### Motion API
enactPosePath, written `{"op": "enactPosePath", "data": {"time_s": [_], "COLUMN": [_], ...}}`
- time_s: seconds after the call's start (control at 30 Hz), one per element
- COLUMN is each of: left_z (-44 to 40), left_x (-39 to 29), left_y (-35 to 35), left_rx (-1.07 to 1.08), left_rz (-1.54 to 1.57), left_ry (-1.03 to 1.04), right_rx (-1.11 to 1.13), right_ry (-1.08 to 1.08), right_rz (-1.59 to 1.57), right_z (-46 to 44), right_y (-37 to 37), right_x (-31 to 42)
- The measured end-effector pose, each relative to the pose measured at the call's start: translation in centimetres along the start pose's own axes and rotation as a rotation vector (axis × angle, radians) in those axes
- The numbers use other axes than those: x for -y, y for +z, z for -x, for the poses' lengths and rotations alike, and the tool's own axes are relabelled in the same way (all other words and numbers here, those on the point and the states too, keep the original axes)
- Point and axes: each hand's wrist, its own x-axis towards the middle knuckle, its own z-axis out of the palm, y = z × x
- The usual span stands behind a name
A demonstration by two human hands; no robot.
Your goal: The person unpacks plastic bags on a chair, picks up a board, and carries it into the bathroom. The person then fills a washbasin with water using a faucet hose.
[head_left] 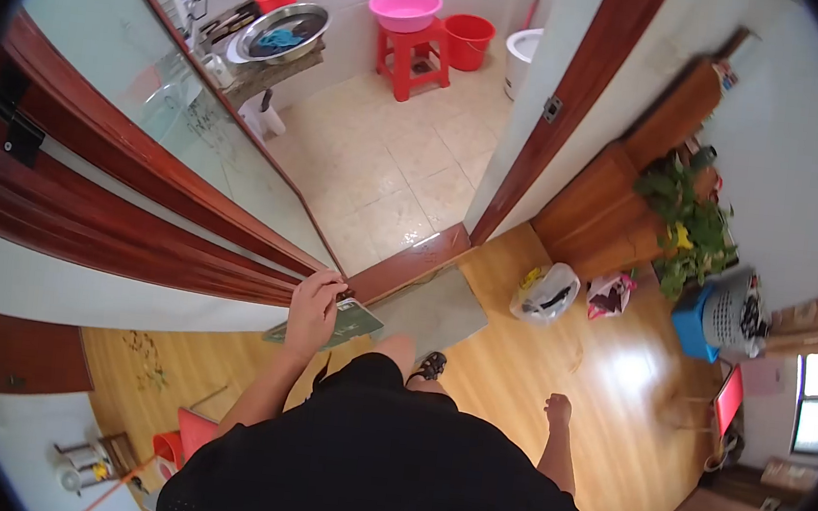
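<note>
My left hand (313, 313) is at the lower end of the red-brown door frame (163, 256), its fingers curled at the edge; what they grip is hidden. Right beside and behind this hand shows a flat green panel (355, 323) with a pale edge. My right hand (559, 408) hangs over the wooden floor, fingers curled in, with nothing visible in it. Below my body one foot in a dark sandal (430, 368) stands by a grey mat (431, 312) at the doorway.
Beyond the raised threshold (411, 263) is a tiled room with a pink basin (405, 8) on a red stool (412, 59), a red bucket (467, 42) and a metal basin (286, 34). Plastic bags (545, 293), a plant (687, 228) and a blue bin (694, 322) stand right.
</note>
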Motion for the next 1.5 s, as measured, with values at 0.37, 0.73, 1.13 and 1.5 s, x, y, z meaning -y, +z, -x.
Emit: {"op": "enactPosePath", "data": {"time_s": [0.37, 0.73, 1.13, 1.5], "left_z": [-5.6, -19.5, -33.8, -48.2], "left_x": [3.4, 12.0, 19.1, 32.1], "left_y": [4.6, 4.0, -3.1, 1.5], "left_rx": [-0.086, 0.106, -0.054, -0.354], "left_rz": [0.007, 0.338, 0.324, 0.161], "left_ry": [-0.3, -0.831, -1.062, -1.232], "right_rx": [0.378, 0.811, 0.67, 0.749], "right_ry": [-0.237, -0.595, -0.48, -0.354], "right_rz": [-0.329, -0.214, -0.358, -0.234], "right_z": [-12.5, -25.9, -39.7, -62.0], "right_y": [3.2, 8.1, 6.6, 9.9], "right_x": [46.4, 86.5, 108.6, 122.5]}}
